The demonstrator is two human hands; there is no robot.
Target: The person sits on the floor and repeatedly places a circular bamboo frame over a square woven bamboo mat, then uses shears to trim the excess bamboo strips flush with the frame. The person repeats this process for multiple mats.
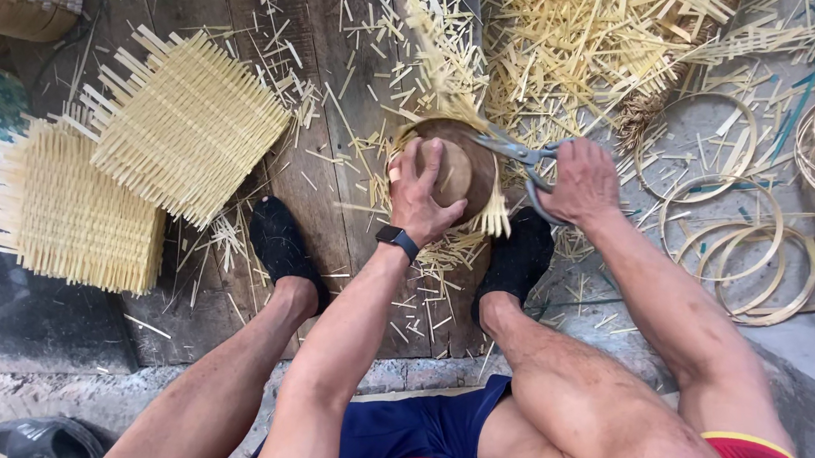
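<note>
My left hand (421,193) presses flat on a round brown wooden disc (465,166) that lies over a woven bamboo mat whose strips stick out around its rim (496,217). A dark band sits on that wrist. My right hand (580,181) grips grey metal scissors (515,149), with the blades at the disc's right edge among the protruding strips. Both my feet, in black socks (281,245), rest on the wooden boards on either side of the disc.
Two stacks of square woven bamboo mats (179,120) lie at the left. Loose cut strips (592,33) are heaped at the top right. Several bamboo hoops (744,258) lie at the right. A black sandal (42,445) sits bottom left.
</note>
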